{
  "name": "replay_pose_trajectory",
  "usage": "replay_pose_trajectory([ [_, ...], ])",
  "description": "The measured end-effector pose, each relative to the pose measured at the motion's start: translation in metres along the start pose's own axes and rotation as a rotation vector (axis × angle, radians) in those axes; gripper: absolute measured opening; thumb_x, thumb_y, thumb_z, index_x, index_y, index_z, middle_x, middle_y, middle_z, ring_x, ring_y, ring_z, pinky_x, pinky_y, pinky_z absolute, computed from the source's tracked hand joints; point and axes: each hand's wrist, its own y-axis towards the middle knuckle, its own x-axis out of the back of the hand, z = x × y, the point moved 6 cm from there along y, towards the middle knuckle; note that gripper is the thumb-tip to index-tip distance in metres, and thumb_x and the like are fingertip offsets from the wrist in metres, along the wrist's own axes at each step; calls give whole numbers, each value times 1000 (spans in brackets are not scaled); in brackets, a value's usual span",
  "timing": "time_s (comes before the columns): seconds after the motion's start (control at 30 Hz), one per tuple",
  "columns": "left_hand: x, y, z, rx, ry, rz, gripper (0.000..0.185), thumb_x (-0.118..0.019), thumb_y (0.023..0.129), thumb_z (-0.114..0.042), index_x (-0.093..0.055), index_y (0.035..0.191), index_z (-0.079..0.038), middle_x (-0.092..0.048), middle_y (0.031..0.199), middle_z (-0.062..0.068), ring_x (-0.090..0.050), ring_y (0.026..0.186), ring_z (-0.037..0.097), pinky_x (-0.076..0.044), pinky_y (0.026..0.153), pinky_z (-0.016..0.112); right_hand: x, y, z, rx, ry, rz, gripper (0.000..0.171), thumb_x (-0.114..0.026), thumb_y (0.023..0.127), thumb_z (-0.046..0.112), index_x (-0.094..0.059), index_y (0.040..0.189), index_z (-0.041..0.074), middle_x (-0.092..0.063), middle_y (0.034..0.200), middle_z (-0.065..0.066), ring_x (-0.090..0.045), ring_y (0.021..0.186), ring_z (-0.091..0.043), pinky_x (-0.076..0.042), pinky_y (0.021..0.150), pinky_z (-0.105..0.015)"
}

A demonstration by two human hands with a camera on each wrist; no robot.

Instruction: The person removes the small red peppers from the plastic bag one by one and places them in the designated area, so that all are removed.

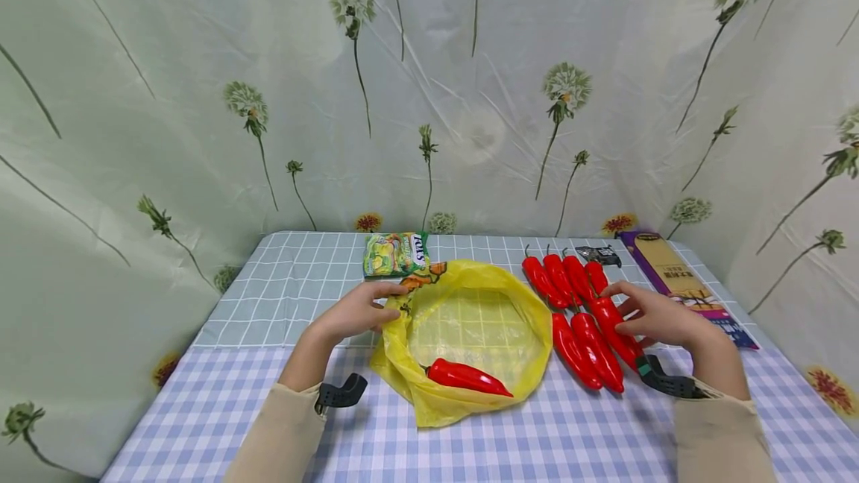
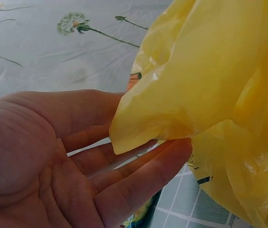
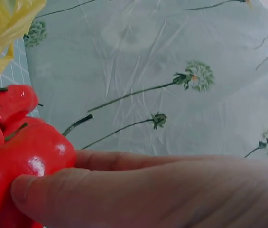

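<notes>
A yellow plastic bag (image 1: 470, 270) lies open on the checked tablecloth, with one red pepper (image 1: 466, 377) inside near its front. My left hand (image 1: 359, 311) holds the bag's left rim; in the left wrist view the yellow film (image 2: 209, 85) drapes across my loosely bent fingers (image 2: 138, 180). To the right of the bag lie several red peppers (image 1: 564, 278) in rows. My right hand (image 1: 654, 315) grips one of them (image 1: 607, 315), and the right wrist view shows a finger (image 3: 39, 194) pressed against its glossy skin (image 3: 24, 156).
A green snack packet (image 1: 396, 253) lies behind the bag. A small dark packet (image 1: 599, 253) and a long purple box (image 1: 678, 278) sit at the back right. Flowered cloth walls close in the table (image 1: 201, 408) on three sides.
</notes>
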Motion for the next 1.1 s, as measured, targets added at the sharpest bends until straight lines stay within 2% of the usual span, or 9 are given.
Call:
replay_pose_trajectory([
  [0.33, 1, 0, -1, 2, -2, -5, 42, -64, 95, -12, -60, 137, -8, -51, 147, 19, -63, 98, 19, -58, 69, 31, 1, -1, -11, -18, 49, 19, 72, -76, 86, 15, -38, 146, 7, -56, 127, -29, -63, 102, -25, -62, 73, -41],
  [0.67, 1, 0, 1, 22, 3, -17, 41, -65, 95, -14, -61, 136, -10, -54, 144, 14, -62, 98, 20, -58, 71, 31, 1, -2, -20, -7, 63, 37, 71, -78, 84, 18, -41, 143, 7, -55, 127, -27, -61, 104, -24, -62, 75, -41],
  [0.87, 1, 0, 2, 14, 2, -15, 42, -64, 96, -15, -60, 137, -10, -54, 144, 15, -63, 97, 20, -58, 71, 31, 0, 1, -29, -41, 71, 43, 69, -77, 85, 15, -42, 143, 5, -56, 122, -23, -59, 103, -25, -62, 74, -42],
  [1.1, 1, 0, 0, 7, 5, -17, 40, -63, 96, -15, -61, 136, -9, -53, 145, 17, -62, 103, 21, -58, 72, 31, -1, 4, -35, -63, 65, 36, 72, -79, 83, 17, -42, 143, 6, -55, 123, -23, -58, 105, -26, -61, 75, -42],
])
